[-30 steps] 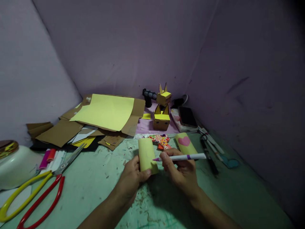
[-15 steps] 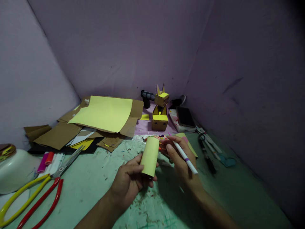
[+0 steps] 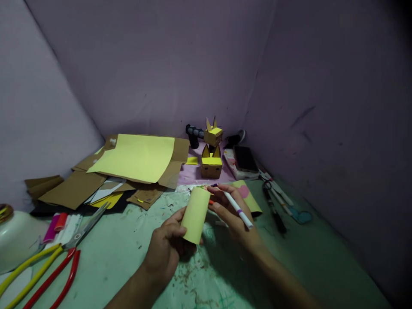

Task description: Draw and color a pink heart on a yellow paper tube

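While the left hand [image 3: 165,244] is curled around the lower end of the yellow tube [image 3: 195,214], above the worktop [image 3: 116,266], the half-open right hand [image 3: 237,221] holds a marker [image 3: 237,207], fingertips by the tube's top, contact unclear. Looks like thin paper: light, probably dents if squeezed; grip gently, low on the sides.

The single view, worn on the head, looks forward and down across the table [image 3: 112,253], near the hands [image 3: 162,251] at lower centre, and reaches the purple wall [image 3: 180,68] filling the upper part.
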A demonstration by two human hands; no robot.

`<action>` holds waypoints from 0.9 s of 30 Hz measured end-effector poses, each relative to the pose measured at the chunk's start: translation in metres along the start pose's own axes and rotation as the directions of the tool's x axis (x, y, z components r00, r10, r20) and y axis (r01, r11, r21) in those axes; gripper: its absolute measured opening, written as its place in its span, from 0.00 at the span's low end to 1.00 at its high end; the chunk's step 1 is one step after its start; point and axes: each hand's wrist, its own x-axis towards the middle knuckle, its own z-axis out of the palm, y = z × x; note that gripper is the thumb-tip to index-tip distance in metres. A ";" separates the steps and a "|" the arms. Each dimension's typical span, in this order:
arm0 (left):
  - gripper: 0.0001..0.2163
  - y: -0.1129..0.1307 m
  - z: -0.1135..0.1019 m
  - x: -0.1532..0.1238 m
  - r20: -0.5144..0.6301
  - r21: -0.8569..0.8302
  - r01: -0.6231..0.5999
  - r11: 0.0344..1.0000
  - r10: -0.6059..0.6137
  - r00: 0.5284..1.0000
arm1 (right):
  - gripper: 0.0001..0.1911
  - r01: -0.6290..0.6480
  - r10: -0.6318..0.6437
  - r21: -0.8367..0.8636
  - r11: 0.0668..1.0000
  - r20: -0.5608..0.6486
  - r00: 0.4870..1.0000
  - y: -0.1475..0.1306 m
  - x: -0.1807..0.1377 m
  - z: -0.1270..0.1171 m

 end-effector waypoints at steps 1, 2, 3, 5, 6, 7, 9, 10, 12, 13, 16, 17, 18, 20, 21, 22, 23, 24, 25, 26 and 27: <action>0.30 -0.001 0.000 0.000 -0.004 0.021 -0.031 0.999 0.031 0.999 | 0.18 -0.020 0.019 0.043 0.999 0.018 1.000 0.001 0.000 0.001; 0.29 -0.002 0.000 0.000 0.001 0.045 -0.065 0.997 0.065 0.998 | 0.18 -0.040 0.038 0.078 0.996 0.035 0.999 0.002 0.000 0.001; 0.28 -0.003 0.000 0.000 0.012 0.070 -0.090 0.994 0.089 0.996 | 0.19 -0.059 0.055 0.103 0.993 0.050 0.997 0.003 0.000 0.002; 0.27 -0.005 0.000 0.001 0.032 0.117 -0.106 0.987 0.103 0.994 | 0.19 -0.091 0.082 0.115 0.989 0.087 0.993 0.004 0.000 0.004; 0.28 -0.005 -0.001 0.001 0.042 0.136 -0.109 0.985 0.105 0.994 | 0.20 -0.095 0.084 0.105 0.990 0.109 0.991 0.004 -0.001 0.005; 0.28 -0.006 -0.001 0.001 0.052 0.151 -0.110 0.982 0.103 0.993 | 0.20 -0.088 0.075 0.090 0.992 0.132 0.988 0.005 -0.002 0.006; 0.30 -0.008 -0.002 0.001 0.071 0.168 -0.126 0.978 0.116 0.991 | 0.19 -0.059 0.048 0.056 0.997 0.184 0.982 0.004 -0.004 0.009; 0.30 -0.008 -0.003 0.001 0.068 0.186 -0.139 0.973 0.129 0.989 | 0.19 -0.044 0.034 0.040 0.998 0.206 0.978 0.004 -0.005 0.009; 0.30 -0.009 -0.003 0.000 0.032 0.249 -0.167 0.954 0.164 0.986 | 0.17 -0.029 0.026 0.010 1.000 0.235 0.972 0.003 -0.008 0.011; 0.29 -0.009 -0.003 0.000 0.011 0.284 -0.183 0.941 0.187 0.982 | 0.16 -0.031 0.031 -0.004 1.000 0.244 0.969 0.002 -0.008 0.011; 0.27 -0.009 -0.002 -0.001 -0.009 0.364 -0.219 0.905 0.238 0.971 | 0.16 -0.029 0.036 -0.031 0.999 0.252 0.967 0.000 -0.010 0.011; 0.26 -0.009 -0.002 -0.002 -0.009 0.380 -0.225 0.897 0.246 0.969 | 0.16 -0.029 0.037 -0.035 0.999 0.252 0.967 -0.001 -0.010 0.011; 0.26 -0.009 -0.001 -0.002 -0.012 0.394 -0.228 0.890 0.253 0.967 | 0.15 -0.026 0.035 -0.040 0.999 0.251 0.967 -0.002 -0.010 0.011; 0.26 -0.009 -0.001 -0.002 -0.023 0.419 -0.232 0.878 0.266 0.964 | 0.15 -0.024 0.037 -0.056 0.998 0.243 0.969 -0.002 -0.010 0.011; 0.26 -0.009 -0.001 -0.001 -0.028 0.425 -0.232 0.875 0.269 0.963 | 0.15 -0.024 0.038 -0.063 0.998 0.238 0.971 -0.002 -0.010 0.011; 0.26 -0.009 -0.002 -0.001 -0.030 0.428 -0.232 0.874 0.270 0.962 | 0.15 -0.024 0.039 -0.068 0.997 0.235 0.971 -0.002 -0.010 0.011; 0.26 -0.010 -0.003 0.000 -0.030 0.432 -0.233 0.871 0.272 0.962 | 0.15 -0.023 0.039 -0.072 0.997 0.233 0.972 -0.002 -0.010 0.011; 0.26 -0.010 -0.004 0.000 -0.028 0.440 -0.234 0.867 0.274 0.961 | 0.15 -0.021 0.038 -0.074 0.997 0.235 0.971 -0.001 -0.010 0.011; 0.25 -0.009 -0.005 0.001 -0.024 0.450 -0.233 0.862 0.272 0.962 | 0.15 -0.015 0.032 -0.071 0.997 0.237 0.971 -0.001 -0.010 0.011; 0.25 -0.009 -0.005 0.001 -0.018 0.457 -0.232 0.859 0.270 0.963 | 0.15 -0.007 0.023 -0.068 0.998 0.240 0.971 0.000 -0.010 0.010; 0.25 -0.009 -0.006 0.002 -0.008 0.461 -0.233 0.856 0.267 0.964 | 0.15 -0.001 0.017 -0.068 0.998 0.239 0.971 0.000 -0.010 0.010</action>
